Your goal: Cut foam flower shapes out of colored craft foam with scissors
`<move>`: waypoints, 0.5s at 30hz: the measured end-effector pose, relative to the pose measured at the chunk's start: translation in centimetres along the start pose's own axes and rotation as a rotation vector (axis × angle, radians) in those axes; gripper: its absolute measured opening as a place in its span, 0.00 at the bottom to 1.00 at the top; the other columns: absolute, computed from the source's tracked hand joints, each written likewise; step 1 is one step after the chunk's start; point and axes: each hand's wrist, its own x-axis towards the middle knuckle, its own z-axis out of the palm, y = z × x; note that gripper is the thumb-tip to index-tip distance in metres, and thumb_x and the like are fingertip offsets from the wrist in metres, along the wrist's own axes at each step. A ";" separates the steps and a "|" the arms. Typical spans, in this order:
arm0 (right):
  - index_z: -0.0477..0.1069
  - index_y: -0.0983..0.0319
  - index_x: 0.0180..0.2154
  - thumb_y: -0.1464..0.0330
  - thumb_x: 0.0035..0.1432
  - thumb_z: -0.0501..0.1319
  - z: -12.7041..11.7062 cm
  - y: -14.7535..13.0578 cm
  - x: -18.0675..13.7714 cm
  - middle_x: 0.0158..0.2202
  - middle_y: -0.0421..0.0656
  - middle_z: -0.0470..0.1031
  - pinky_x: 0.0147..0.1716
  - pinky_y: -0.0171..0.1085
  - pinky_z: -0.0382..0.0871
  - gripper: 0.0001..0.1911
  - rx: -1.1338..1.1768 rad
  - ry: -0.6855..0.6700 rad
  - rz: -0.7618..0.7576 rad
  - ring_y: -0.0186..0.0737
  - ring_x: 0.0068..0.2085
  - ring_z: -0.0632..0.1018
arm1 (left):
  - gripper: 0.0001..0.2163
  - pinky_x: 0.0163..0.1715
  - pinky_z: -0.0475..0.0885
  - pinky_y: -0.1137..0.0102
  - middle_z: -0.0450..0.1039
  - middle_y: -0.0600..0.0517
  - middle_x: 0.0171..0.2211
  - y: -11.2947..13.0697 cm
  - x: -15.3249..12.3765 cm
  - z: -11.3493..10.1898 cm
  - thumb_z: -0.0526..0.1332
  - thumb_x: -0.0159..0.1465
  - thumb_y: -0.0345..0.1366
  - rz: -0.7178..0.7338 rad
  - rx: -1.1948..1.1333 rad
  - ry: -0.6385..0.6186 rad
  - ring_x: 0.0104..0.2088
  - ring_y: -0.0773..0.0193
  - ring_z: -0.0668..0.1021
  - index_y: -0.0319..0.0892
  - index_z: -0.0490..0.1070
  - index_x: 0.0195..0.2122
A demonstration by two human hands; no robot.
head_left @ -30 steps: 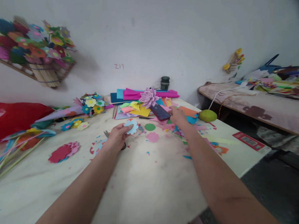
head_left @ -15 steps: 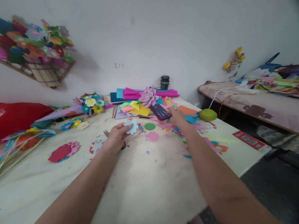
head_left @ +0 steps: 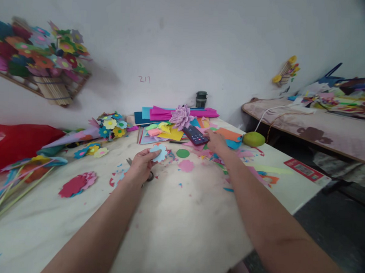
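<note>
The left hand (head_left: 141,167) pinches a light-blue flower cutout (head_left: 159,153), mid-scene, apparently fully scalloped; the right hand (head_left: 215,141), farther right, is beside the phone (head_left: 195,135), its finger state unclear. Left, a red-and-pink flower pile (head_left: 76,184) looks finished; the far green disc (head_left: 182,153) seems unscalloped

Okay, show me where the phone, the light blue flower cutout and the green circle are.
Phone (head_left: 195,136), head view: middle of its screen.
Light blue flower cutout (head_left: 162,155), head view: its front face.
Green circle (head_left: 183,153), head view: its centre.
</note>
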 end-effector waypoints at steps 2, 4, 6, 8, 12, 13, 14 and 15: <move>0.64 0.64 0.55 0.83 0.46 0.54 -0.1 -0.2 0.1 0.49 0.49 0.76 0.51 0.43 0.62 0.32 0.065 0.024 -0.008 0.48 0.53 0.71 | 0.11 0.25 0.72 0.75 0.76 0.49 0.24 0.1 0.0 -0.1 0.72 0.40 0.30 0.007 0.013 0.015 0.22 0.68 0.75 0.36 0.72 0.23; 0.66 0.63 0.54 0.84 0.46 0.54 -0.3 -0.7 0.3 0.49 0.48 0.76 0.51 0.43 0.63 0.32 0.163 0.015 -0.009 0.46 0.52 0.73 | 0.12 0.24 0.72 0.75 0.76 0.49 0.25 0.3 0.1 -0.3 0.73 0.39 0.32 0.012 0.028 0.016 0.22 0.68 0.75 0.36 0.73 0.23; 0.68 0.61 0.51 0.84 0.47 0.54 -0.6 -1.8 0.4 0.48 0.46 0.77 0.49 0.41 0.66 0.29 0.302 -0.025 -0.002 0.43 0.49 0.75 | 0.12 0.25 0.72 0.74 0.76 0.49 0.25 0.4 0.2 -0.6 0.73 0.39 0.33 0.017 0.040 -0.004 0.22 0.68 0.76 0.36 0.73 0.23; 0.72 0.62 0.44 0.81 0.51 0.55 -1.0 -3.3 0.2 0.43 0.47 0.78 0.45 0.38 0.69 0.20 0.481 -0.089 0.016 0.41 0.45 0.77 | 0.12 0.27 0.72 0.74 0.76 0.49 0.24 0.4 0.3 -0.9 0.73 0.39 0.34 0.027 0.057 -0.032 0.23 0.67 0.76 0.36 0.74 0.23; 0.72 0.64 0.36 0.72 0.57 0.57 -1.7 -7.2 -0.6 0.35 0.47 0.78 0.32 0.32 0.72 0.06 0.921 -0.349 0.038 0.35 0.32 0.78 | 0.12 0.28 0.71 0.72 0.77 0.49 0.25 0.6 0.5 -1.6 0.74 0.40 0.35 0.051 0.116 -0.068 0.24 0.66 0.77 0.38 0.75 0.24; 0.71 0.65 0.34 0.70 0.58 0.58 -1.7 -8.2 -0.8 0.35 0.48 0.78 0.30 0.31 0.71 0.05 0.996 -0.421 0.023 0.34 0.30 0.78 | 0.12 0.27 0.71 0.72 0.77 0.49 0.25 0.6 0.6 -1.7 0.74 0.39 0.36 0.055 0.126 -0.062 0.23 0.66 0.76 0.39 0.75 0.23; 0.70 0.66 0.33 0.68 0.59 0.58 -1.7 -9.1 -1.0 0.34 0.49 0.78 0.27 0.30 0.70 0.07 1.039 -0.478 0.020 0.33 0.28 0.78 | 0.12 0.26 0.71 0.72 0.77 0.49 0.24 0.6 0.6 -1.8 0.74 0.38 0.36 0.058 0.135 -0.050 0.23 0.66 0.76 0.39 0.75 0.22; 0.70 0.66 0.34 0.66 0.60 0.57 -1.6 -10.0 -1.2 0.34 0.49 0.78 0.26 0.30 0.68 0.09 1.088 -0.525 0.008 0.33 0.28 0.77 | 0.12 0.26 0.71 0.72 0.76 0.50 0.23 0.7 0.7 -1.9 0.74 0.38 0.36 0.059 0.141 -0.035 0.22 0.67 0.75 0.39 0.74 0.21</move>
